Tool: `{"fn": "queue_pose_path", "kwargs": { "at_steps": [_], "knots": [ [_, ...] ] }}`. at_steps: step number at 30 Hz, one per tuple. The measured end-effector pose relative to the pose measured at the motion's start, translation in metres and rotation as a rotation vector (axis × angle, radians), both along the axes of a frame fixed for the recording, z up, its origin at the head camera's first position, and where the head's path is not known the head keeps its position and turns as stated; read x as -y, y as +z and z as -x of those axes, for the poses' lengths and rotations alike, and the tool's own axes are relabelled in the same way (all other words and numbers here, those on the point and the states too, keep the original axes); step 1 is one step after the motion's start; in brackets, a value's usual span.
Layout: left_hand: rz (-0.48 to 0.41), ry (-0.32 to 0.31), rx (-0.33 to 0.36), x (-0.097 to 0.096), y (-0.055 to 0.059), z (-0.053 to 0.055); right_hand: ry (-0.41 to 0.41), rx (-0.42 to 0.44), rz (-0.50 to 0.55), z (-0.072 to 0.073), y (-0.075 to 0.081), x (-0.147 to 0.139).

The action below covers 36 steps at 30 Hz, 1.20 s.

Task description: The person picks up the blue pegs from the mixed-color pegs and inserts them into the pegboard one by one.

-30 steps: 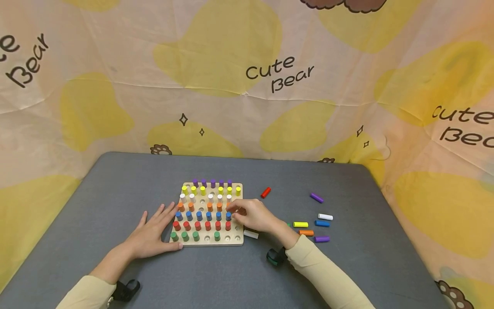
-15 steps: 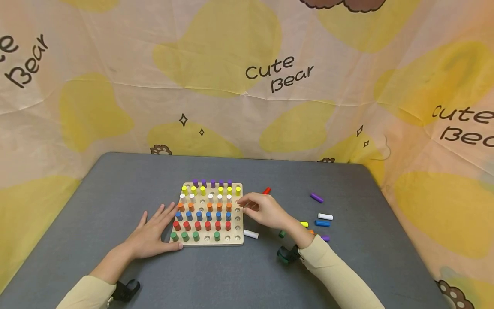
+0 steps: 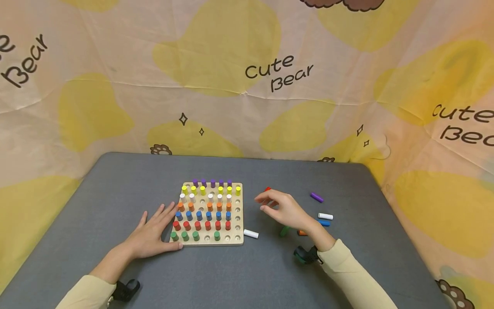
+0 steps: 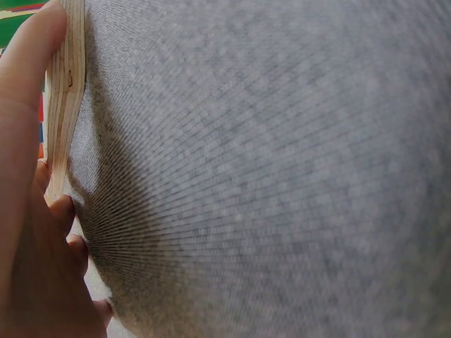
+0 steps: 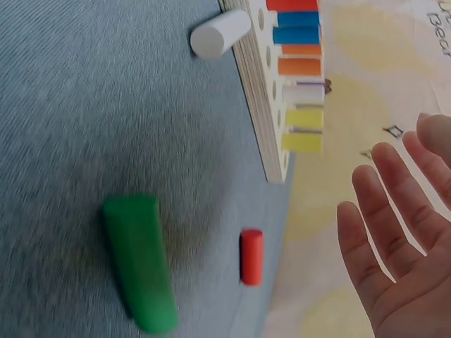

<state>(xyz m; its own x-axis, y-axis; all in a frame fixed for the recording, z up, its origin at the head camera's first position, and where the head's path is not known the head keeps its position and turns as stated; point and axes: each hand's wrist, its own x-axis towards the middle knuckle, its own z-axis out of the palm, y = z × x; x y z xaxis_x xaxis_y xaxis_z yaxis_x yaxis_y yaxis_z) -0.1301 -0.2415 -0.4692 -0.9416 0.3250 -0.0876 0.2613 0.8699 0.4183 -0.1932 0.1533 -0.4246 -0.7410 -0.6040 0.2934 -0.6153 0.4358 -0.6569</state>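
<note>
A wooden pegboard (image 3: 221, 243) lies on the table with rows of coloured pegs, purple at the far side and green at the near side. Along its left edge rests my left hand (image 3: 152, 236), fingers spread and straight. Its thumb touches the near left corner, and the left wrist view has it against the board's layered edge (image 4: 70, 84). My right hand (image 3: 287, 210) hovers right of the board with nothing in it; the right wrist view shows its fingers (image 5: 402, 225) loosely extended. Beneath that hand lie a green peg (image 5: 141, 264) and a red peg (image 5: 251, 257).
A loose white peg (image 3: 251, 234) lies close by the board's right edge. Farther right are a purple peg (image 3: 317, 198), another white peg (image 3: 325, 216), a blue peg (image 3: 324, 223) and an orange peg (image 3: 302, 233). A printed cloth (image 3: 216, 51) hangs behind the grey table (image 3: 216, 279).
My right hand has moved off the board to the right, over the loose pegs. An orange peg shows in the board where its fingers were. My left hand stays put.
</note>
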Motion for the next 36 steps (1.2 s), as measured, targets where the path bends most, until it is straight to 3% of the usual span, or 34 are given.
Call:
{"fn": "queue_pose_path", "kwargs": {
  "at_steps": [9,15,36],
  "knots": [
    [0.007,-0.004,-0.004,0.000,0.002,0.000,-0.099,0.048,0.047,-0.005,0.006,-0.034],
    [0.001,-0.005,-0.009,0.000,0.001,0.000,-0.189,0.036,0.041,-0.010,0.006,-0.059],
    [-0.003,-0.013,-0.010,0.000,0.004,0.000,-0.424,0.068,0.002,-0.030,-0.011,-0.131]
  ]
}}
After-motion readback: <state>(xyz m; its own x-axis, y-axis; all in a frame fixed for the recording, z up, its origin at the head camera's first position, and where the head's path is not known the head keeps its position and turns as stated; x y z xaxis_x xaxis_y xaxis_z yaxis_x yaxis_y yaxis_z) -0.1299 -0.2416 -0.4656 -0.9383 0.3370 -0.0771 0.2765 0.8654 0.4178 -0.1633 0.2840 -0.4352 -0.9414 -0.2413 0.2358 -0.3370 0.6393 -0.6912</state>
